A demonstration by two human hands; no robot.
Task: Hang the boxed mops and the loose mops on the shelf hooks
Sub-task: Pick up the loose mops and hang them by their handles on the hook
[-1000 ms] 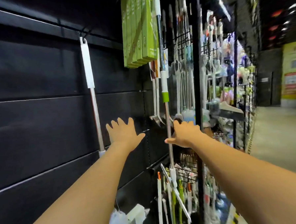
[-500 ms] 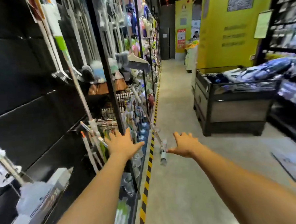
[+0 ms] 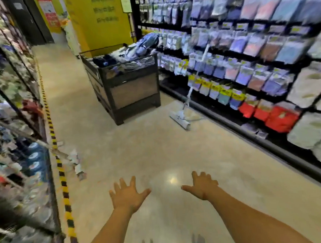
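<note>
Head view: left hand [image 3: 128, 194] and right hand [image 3: 201, 187] spread, empty (loose mop [image 3: 179, 118] leans against shelves [image 3: 230, 122]).

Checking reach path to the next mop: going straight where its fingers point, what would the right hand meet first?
Nothing close: the right hand is open over bare floor. Further on, its line runs roughly toward the loose mop standing on that floor, but depth is unclear.

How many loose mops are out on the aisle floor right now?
1. The mop leans on the right-hand shelf, its head on the floor near the black bin. A blurred white thing by the striped tape may be another.
</note>
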